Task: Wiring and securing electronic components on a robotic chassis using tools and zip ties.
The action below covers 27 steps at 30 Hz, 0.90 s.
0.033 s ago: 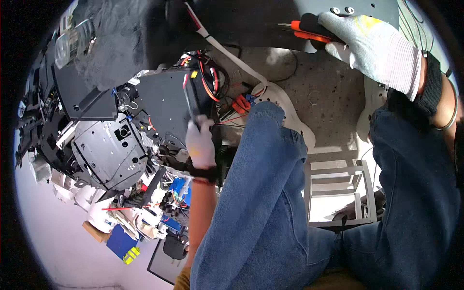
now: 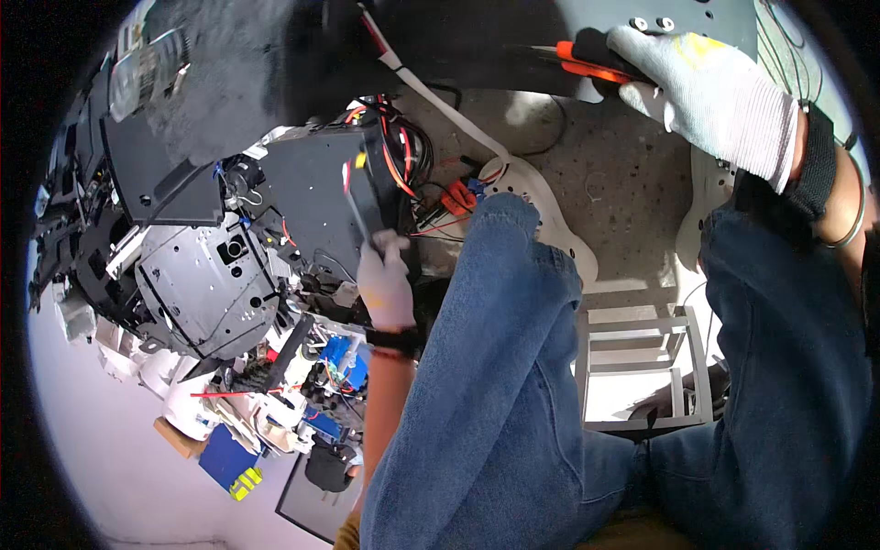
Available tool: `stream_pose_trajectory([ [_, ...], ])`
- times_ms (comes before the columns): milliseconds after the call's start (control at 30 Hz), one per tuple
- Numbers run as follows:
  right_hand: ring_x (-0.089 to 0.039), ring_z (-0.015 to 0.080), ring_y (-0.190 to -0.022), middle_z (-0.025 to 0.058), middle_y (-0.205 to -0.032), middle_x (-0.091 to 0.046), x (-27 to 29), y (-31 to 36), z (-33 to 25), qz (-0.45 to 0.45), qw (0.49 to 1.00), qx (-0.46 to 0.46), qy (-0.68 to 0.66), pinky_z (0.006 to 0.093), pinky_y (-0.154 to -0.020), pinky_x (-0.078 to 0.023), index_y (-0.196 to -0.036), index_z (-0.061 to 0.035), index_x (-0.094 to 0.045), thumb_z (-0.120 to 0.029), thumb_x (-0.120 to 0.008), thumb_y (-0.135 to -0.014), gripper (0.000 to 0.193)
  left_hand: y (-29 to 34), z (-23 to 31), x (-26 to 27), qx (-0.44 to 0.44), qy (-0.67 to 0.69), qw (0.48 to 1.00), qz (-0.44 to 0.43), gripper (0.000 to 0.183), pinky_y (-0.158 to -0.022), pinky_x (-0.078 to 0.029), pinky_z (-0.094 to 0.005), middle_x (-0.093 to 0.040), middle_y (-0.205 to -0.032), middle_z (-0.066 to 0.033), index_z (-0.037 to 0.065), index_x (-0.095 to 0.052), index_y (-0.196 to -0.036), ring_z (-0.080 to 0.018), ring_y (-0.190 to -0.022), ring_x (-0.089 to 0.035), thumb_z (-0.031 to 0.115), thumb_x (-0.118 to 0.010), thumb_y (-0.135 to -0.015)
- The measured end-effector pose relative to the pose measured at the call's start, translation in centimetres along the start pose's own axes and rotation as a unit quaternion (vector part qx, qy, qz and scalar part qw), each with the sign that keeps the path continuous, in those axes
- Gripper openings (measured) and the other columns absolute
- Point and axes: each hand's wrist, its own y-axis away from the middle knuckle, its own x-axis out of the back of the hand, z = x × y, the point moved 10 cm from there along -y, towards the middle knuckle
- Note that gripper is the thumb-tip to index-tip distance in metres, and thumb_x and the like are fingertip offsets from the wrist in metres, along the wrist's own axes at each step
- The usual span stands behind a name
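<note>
The gloved right hand (image 2: 710, 92) has its grip closed around an orange-handled tool (image 2: 587, 62) at the grey panel (image 2: 568, 23) up top. The gloved left hand (image 2: 383, 280) pinches the black electronics box (image 2: 316, 197) by its edge, beside red wires (image 2: 403, 165).

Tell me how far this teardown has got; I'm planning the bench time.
Done: loose black panels and grey metal plates lie stripped at the left. In hand: the gloved left hand grips the black boxy module with red wiring; the gloved right hand holds an orange-handled tool. Left: the red wires look still attached.
</note>
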Motion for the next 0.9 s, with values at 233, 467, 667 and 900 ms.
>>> stream_pose_trajectory([
  [233, -0.063, 0.0408, -0.082, 0.0226, -0.088, -0.062, 0.0, -0.4, -0.1, -0.075, 0.997, -0.011, -0.031, 0.045, -0.069, -0.051, -0.114, -0.0038, -0.053, -0.018, -0.063, -0.089, 0.031, 9.3, -5.5, -2.7, 0.129, 0.119, 0.984, -0.034, 0.01, -0.069, -0.047, -0.0254, -0.063, -0.08, -0.0028, 0.002, -0.062, -0.101, -0.0108, -0.072, -0.057, 0.006, -0.056, -0.093],
  [467, -0.063, 0.04, -0.074, 0.0218, -0.078, -0.062, 0.2, 0.2, 0.1, -0.036, 0.998, 0.005, -0.045, 0.0467, -0.065, -0.05, -0.113, -0.0037, -0.055, -0.02, -0.059, -0.091, 0.028, 9.8, -7.8, -2.6, -0.002, -0.018, 0.987, -0.159, 0.034, -0.094, -0.045, -0.0314, -0.064, -0.11, -0.0114, 0.001, -0.057, -0.119, -0.0224, -0.106, -0.06, -0.007, -0.053, -0.087],
  [667, -0.064, 0.0403, -0.08, 0.0241, -0.086, -0.063, -0.2, 0.6, 1.2, -0.038, 0.997, -0.014, -0.058, 0.0452, -0.069, -0.05, -0.12, -0.0013, -0.054, -0.019, -0.062, -0.09, 0.036, 8.2, 0.3, -0.1, -0.121, -0.112, 0.938, -0.303, 0.06, -0.102, -0.043, -0.0298, -0.061, -0.131, -0.0141, 0.006, -0.059, -0.13, -0.0247, -0.119, -0.058, -0.015, -0.037, -0.078],
  [900, -0.065, 0.0389, -0.076, 0.0227, -0.082, -0.063, 0.6, 0.5, 0.0, -0.006, 0.998, 0.019, -0.064, 0.0457, -0.066, -0.051, -0.117, -0.0029, -0.056, -0.021, -0.06, -0.091, 0.031, -5.7, 17.8, -3.4, -0.225, 0.058, 0.955, -0.183, 0.055, -0.108, -0.036, -0.0325, -0.054, -0.133, -0.0199, -0.007, -0.042, -0.137, -0.0252, -0.125, -0.05, 0.023, -0.062, -0.094],
])
